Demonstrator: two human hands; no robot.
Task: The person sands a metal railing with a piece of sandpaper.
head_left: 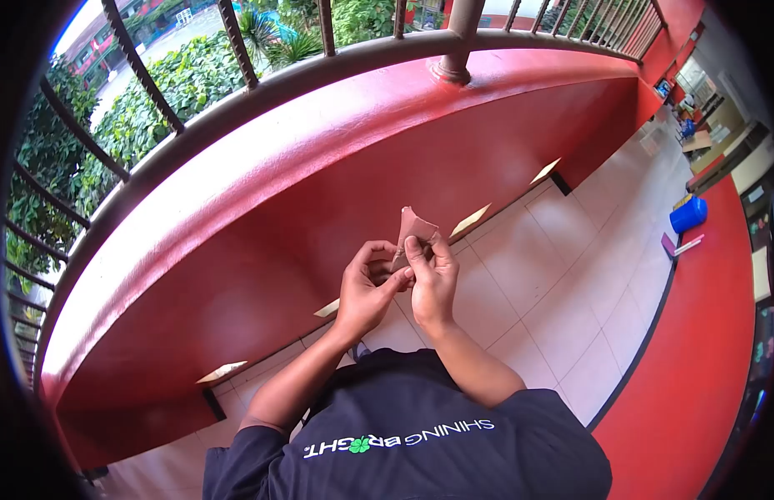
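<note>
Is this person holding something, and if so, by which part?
Yes: a reddish-brown piece, held by its lower part, the right hand with its thumb on the face, the left hand around the bottom end.

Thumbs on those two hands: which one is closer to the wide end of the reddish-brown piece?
The one on the right hand, lying against the reddish-brown piece; the left hand has its thumb lower down.

the held piece (417, 226) looks matt, the red ledge (262, 142) glossy, the shirt (445, 475) cloth.

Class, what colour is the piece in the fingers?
The piece is pinkish brown, clearest in the head view.
</note>
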